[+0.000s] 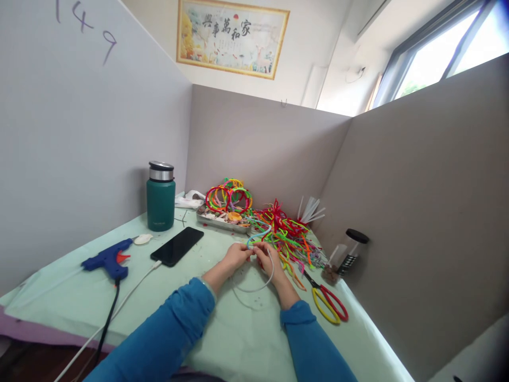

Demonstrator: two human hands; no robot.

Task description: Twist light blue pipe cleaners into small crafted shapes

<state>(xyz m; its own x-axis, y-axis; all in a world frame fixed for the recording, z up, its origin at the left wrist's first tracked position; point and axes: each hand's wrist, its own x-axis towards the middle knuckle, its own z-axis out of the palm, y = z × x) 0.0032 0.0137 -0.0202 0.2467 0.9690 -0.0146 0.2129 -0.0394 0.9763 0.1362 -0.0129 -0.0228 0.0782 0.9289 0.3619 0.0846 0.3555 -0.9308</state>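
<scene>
My left hand and my right hand meet above the middle of the table, fingertips pinched close together. Between them is a light blue pipe cleaner, whose free part curves up and away from the fingers. A thin white pipe cleaner hangs in a loop below the hands and passes over the right one. Where the two strands meet is hidden by the fingers. Just beyond my hands spreads a heap of pipe cleaners in red, green, orange and purple.
A metal tray holds small pieces, with coloured pipe-cleaner rings above it. On the left are a green bottle, a phone and a blue glue gun with cords. Scissors and a clear jar lie right. Grey partitions enclose the table.
</scene>
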